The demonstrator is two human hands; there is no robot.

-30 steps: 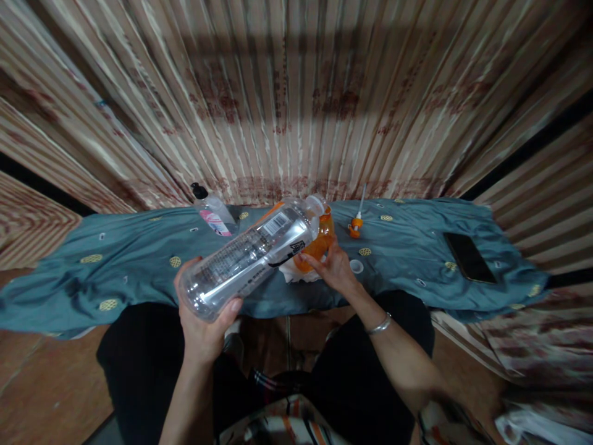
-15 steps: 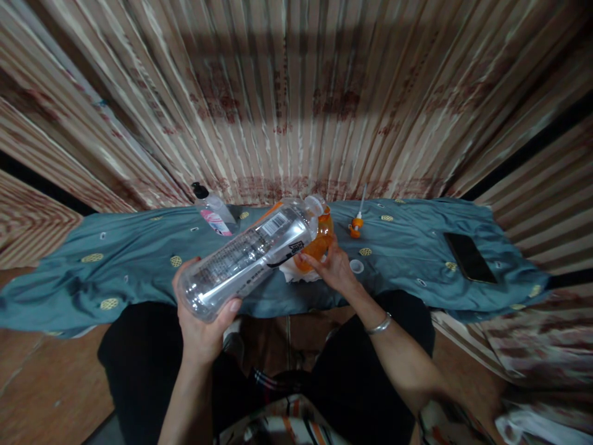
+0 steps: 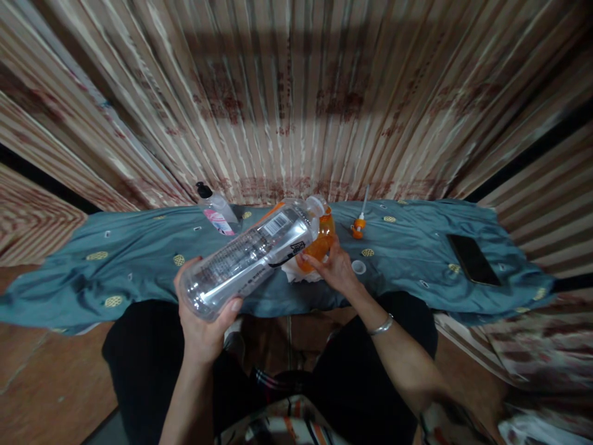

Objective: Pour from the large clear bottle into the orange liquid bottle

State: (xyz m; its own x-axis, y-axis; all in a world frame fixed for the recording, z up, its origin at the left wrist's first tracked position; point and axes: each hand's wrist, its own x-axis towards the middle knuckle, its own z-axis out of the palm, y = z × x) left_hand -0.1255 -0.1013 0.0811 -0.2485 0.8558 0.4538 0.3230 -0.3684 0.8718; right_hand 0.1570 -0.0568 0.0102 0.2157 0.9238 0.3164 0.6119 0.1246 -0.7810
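The clear plastic bottle (image 3: 245, 262) is held tilted by the left hand (image 3: 202, 334), its mouth at the orange bottle (image 3: 320, 246), gripped by the right hand (image 3: 339, 269) above the cloth (image 3: 143, 247); the orange pump dispenser (image 3: 357, 228) is already detached.

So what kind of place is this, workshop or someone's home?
Probably a room in a home: patterned striped curtains hang behind, a teal cloth with yellow motifs covers the low surface, and a pump bottle and smartphone sit on it.
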